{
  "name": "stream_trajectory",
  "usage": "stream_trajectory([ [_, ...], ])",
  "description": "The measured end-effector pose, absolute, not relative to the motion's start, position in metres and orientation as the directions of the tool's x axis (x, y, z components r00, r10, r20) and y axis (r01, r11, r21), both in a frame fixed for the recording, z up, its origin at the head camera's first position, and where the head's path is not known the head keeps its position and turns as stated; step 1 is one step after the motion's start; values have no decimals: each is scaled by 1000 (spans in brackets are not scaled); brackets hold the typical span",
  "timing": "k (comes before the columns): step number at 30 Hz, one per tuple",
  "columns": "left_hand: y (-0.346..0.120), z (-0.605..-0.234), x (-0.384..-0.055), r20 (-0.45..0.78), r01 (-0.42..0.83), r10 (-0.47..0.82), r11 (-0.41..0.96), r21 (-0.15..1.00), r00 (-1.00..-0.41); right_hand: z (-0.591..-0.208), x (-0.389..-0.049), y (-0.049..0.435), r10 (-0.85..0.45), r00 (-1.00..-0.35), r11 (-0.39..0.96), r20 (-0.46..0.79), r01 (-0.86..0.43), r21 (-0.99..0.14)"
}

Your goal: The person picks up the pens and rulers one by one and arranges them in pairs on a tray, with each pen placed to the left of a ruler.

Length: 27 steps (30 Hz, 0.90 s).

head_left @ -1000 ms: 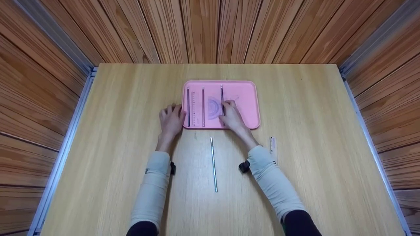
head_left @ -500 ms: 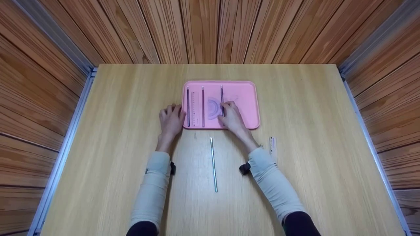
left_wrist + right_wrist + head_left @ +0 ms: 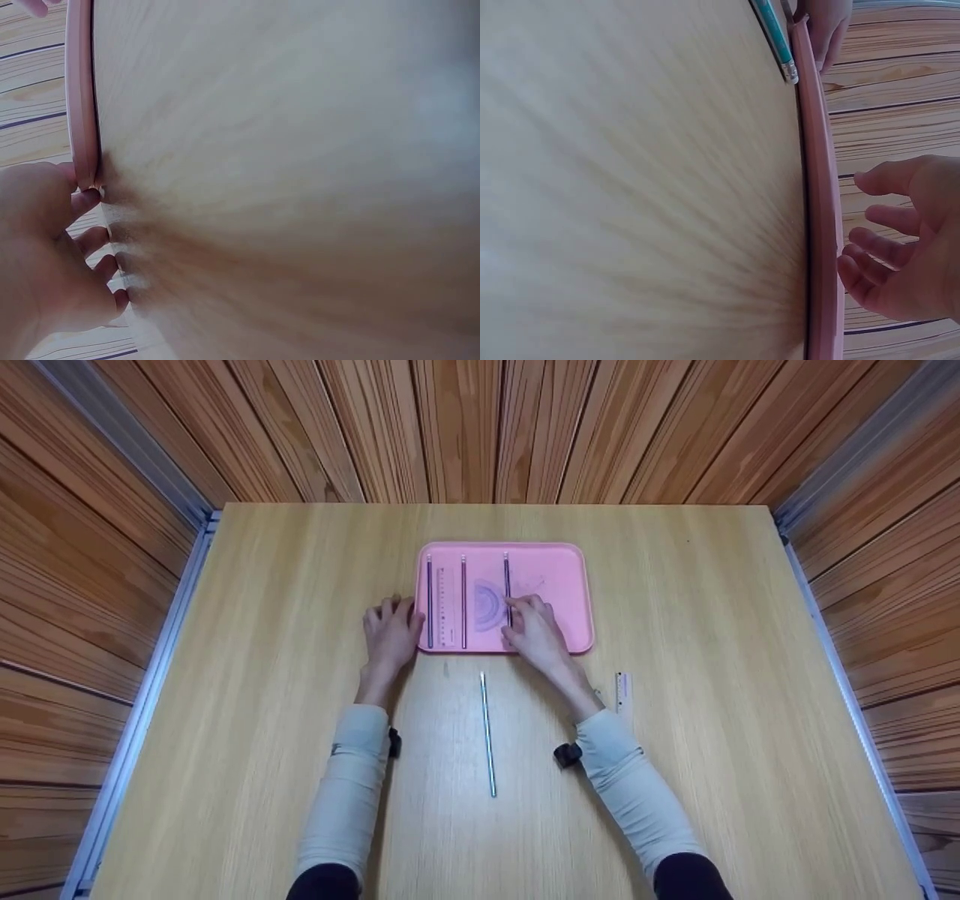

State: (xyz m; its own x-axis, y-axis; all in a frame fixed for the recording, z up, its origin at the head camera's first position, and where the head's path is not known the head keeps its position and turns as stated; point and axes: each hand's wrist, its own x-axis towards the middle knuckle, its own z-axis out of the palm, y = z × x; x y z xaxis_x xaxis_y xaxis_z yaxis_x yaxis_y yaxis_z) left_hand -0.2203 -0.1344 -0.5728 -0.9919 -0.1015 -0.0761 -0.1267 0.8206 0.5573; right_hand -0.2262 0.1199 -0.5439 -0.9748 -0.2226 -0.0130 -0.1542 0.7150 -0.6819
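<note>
My left hand [image 3: 391,637] holds the near left edge of the pink tray [image 3: 568,619], its thumb at the rim and its other fingertips down on the table. Over the tray, my right hand [image 3: 538,634] is beside a dark pencil [image 3: 506,570]. In the right wrist view, its thumb and fingers [image 3: 892,217] stand apart with nothing between them. Two more dark pencils [image 3: 430,600] lie upright in the tray's left part, with a clear ruler [image 3: 446,607] between them. A purple clear protractor [image 3: 489,606] lies left of the pencil by my right hand.
A teal pencil [image 3: 487,735] lies on the table in front of the tray. A short ruler [image 3: 624,690] is beside my right forearm, partly hidden by the sleeve. A faint clear shape [image 3: 536,583] lies in the tray. Wooden walls enclose the table.
My right hand has drawn slightly back and to the right, its fingers loosening from the dark pencil, which stays in place. The left hand has not moved.
</note>
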Motion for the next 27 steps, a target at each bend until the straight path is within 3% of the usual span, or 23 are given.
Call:
stream_trajectory([
  [27,-135,-576,-223,-93,-137,-103,828,544,-990,-532,-175,168,-270,-959,742,-79,-155,-652],
])
